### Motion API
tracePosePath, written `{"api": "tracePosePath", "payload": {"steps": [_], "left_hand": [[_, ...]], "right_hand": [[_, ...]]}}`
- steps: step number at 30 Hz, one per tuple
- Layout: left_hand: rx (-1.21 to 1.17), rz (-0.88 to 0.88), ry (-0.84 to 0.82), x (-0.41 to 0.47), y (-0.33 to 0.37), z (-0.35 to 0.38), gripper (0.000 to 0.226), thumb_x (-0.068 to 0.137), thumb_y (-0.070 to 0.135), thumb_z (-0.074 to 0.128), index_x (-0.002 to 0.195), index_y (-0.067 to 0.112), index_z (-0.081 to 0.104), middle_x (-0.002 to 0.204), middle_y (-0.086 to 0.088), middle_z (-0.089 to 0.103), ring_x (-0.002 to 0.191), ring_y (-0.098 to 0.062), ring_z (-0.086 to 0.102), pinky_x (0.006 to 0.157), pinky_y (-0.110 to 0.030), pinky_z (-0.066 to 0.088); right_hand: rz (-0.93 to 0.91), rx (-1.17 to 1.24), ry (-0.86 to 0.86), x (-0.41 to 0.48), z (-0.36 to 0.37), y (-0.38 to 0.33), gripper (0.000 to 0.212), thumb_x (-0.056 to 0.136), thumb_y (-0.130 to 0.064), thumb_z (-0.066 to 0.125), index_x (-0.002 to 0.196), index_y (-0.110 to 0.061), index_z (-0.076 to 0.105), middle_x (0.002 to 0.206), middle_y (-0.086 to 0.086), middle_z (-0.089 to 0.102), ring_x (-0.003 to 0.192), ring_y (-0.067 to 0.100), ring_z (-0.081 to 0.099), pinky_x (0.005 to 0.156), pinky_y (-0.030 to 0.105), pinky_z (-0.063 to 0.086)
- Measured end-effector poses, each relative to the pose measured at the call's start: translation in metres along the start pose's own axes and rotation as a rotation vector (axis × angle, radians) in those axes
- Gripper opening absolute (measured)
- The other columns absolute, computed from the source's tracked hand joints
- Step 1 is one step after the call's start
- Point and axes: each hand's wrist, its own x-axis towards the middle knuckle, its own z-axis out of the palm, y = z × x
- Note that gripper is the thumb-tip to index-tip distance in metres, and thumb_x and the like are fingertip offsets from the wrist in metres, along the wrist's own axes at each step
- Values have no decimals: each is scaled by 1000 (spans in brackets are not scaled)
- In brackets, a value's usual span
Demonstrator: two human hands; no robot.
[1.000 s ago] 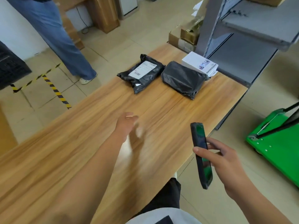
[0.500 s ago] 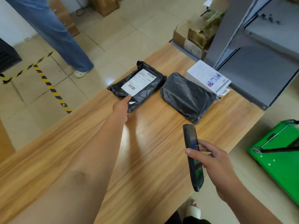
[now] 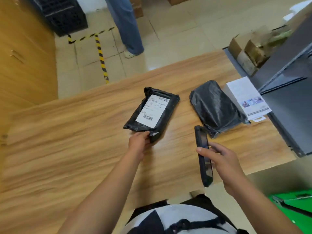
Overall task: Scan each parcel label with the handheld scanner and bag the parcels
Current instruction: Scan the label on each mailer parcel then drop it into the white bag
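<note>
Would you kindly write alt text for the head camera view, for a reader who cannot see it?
A person's left hand grips the near edge of a labelled black parcel on a wooden table, while the right hand holds a handheld scanner beside it. A second black parcel with no label showing and a white box lie further right.

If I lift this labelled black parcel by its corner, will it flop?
Probably only at the edges: the labelled parcel is wrinkled plastic film, loose where the left hand grips its corner. The flat label hints at something boxy inside, so the middle likely stays firm. Glossy film may slip.
</note>
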Motion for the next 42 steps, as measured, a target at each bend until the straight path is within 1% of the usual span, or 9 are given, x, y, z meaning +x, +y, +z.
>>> {"api": "tracePosePath", "payload": {"steps": [9, 13, 16, 20, 23, 27, 29, 38, 42], "left_hand": [[-374, -344, 5, -106, -117, 15, 27, 97, 24, 62, 121, 13, 65, 102, -4, 76, 95, -18, 70, 73, -29, 52], [-81, -407, -331, -160, -141, 48, 32, 97, 37, 59, 124, 23, 68, 120, -3, 72, 103, -19, 68, 85, -33, 54], [302, -223, -542, -184, -134, 57, 25, 89, 31, 68, 113, 34, 73, 113, 6, 74, 105, -16, 69, 97, -34, 54], [305, 212, -149, -179, -100, 44, 17, 94, 20, 65, 106, 29, 74, 101, 4, 74, 96, -14, 70, 80, -22, 57], [714, 469, 129, -151, -81, 26, 28, 96, 30, 63, 123, 28, 64, 128, 4, 62, 124, -16, 55, 99, -31, 46], [1327, 342, 164, -96, -75, 20, 97, 83, 71, 58, 159, 28, 15, 168, -3, 2, 153, -26, 3, 121, -45, 12], [1446, 306, 182, -73, -78, 26, 113, 75, 83, 55, 159, 31, 1, 167, -4, -9, 154, -29, -5, 122, -48, 7], [1433, 288, 197, -55, -119, 64, 127, 67, 87, 57, 151, 41, -26, 162, -5, -31, 149, -33, -26, 120, -51, -5], [1353, 302, 131, -71, -132, 73, 128, 66, 85, 62, 154, 40, -19, 163, -2, -27, 150, -31, -23, 121, -50, -4]], "right_hand": [[-14, -135, -292, 30, -34, 20, 21, 72, -32, 88, 89, -37, 77, 99, 0, 67, 70, -2, 70, 45, 14, 49], [31, -172, -323, 34, -49, 39, 70, 66, -44, 89, 128, -21, 68, 124, 7, 68, 108, 21, 67, 76, 35, 57], [33, -191, -345, 34, -62, 43, 52, 66, -42, 89, 112, -26, 74, 116, 5, 71, 113, 30, 65, 93, 48, 55], [42, -254, -378, 38, -81, 48, 62, 71, -39, 87, 127, -20, 68, 126, 9, 67, 115, 29, 64, 96, 51, 54], [37, -248, -406, 37, -92, 47, 60, 69, -39, 85, 125, -21, 69, 121, 9, 68, 105, 26, 66, 75, 37, 54], [29, -274, -395, 32, -103, 52, 90, 54, -51, 84, 135, -17, 63, 120, 8, 65, 107, 28, 65, 84, 46, 59], [23, -265, -386, 26, -110, 52, 85, 57, -48, 86, 133, -19, 64, 113, 4, 65, 100, 24, 68, 64, 32, 60], [65, -290, -264, 6, -152, 60, 82, 58, -48, 87, 134, -25, 65, 122, 3, 64, 113, 27, 63, 93, 46, 53], [16, -407, -314, 6, -158, 45, 80, 57, -48, 91, 130, -25, 67, 114, 0, 64, 92, 19, 69, 68, 34, 59]]}}
